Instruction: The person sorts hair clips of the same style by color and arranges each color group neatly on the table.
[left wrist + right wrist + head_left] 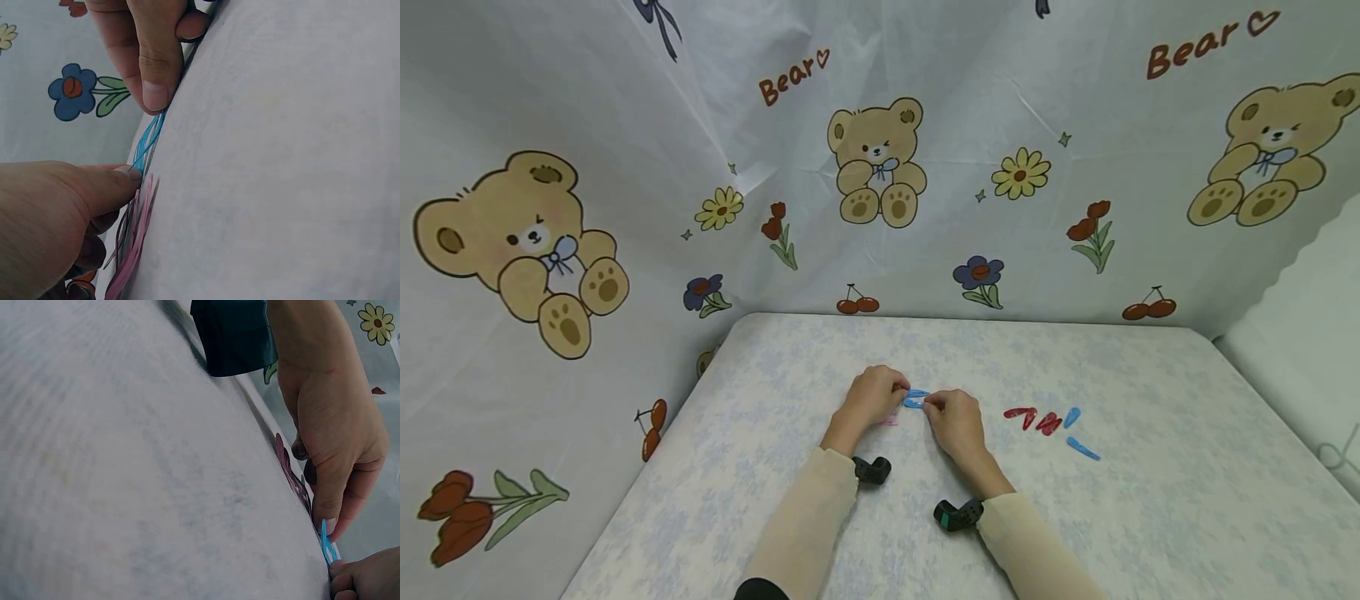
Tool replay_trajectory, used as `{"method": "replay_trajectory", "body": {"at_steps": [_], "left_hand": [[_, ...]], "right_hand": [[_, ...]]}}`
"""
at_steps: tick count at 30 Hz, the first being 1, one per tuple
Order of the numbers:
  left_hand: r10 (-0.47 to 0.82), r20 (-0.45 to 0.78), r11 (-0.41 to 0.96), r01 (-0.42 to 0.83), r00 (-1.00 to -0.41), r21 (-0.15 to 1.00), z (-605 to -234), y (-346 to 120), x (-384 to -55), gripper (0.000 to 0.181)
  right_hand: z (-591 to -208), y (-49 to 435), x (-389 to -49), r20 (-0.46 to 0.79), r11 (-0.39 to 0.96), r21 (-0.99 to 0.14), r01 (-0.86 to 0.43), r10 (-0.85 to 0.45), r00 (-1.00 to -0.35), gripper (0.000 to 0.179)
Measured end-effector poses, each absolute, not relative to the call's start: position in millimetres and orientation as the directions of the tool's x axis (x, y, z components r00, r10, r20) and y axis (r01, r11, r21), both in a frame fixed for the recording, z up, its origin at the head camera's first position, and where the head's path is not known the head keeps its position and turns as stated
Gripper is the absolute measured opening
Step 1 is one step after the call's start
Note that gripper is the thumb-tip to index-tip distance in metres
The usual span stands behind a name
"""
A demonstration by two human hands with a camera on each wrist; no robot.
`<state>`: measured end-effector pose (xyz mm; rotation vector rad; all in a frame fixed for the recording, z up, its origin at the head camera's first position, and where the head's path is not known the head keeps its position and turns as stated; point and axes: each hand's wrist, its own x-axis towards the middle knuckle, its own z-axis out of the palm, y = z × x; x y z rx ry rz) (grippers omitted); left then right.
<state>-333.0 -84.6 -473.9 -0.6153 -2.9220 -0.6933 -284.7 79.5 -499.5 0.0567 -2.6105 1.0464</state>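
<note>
My left hand (872, 393) and right hand (958, 425) meet over blue snap hair clips (916, 403) in the middle of the table. From the left side, my left thumb and finger pinch the near end of the blue clips (142, 156), as the left wrist view shows. My right hand (156, 56) pinches their other end. Pale pink hair clips (140, 244) lie just below my left hand, partly hidden by it in the head view. In the right wrist view, the blue clip (328, 547) spans between both sets of fingertips.
To the right lie several red hair clips (1049, 423), with a blue clip (1072, 417) and another blue clip (1083, 448) beside them. The pale patterned table (1150, 517) meets a bear-print cloth (925, 267) at its back and left edges.
</note>
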Motion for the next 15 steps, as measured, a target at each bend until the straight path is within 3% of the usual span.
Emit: {"method": "replay_trajectory", "body": {"at_steps": [15], "left_hand": [[0.365,0.175,0.815,0.404,-0.914,0.416,-475.7,-85.2,-332.9,0.014]], "right_hand": [[-496.7,80.7,-280.0,0.307,0.709,-0.687,-0.16,0.084,-0.948,0.009]]}}
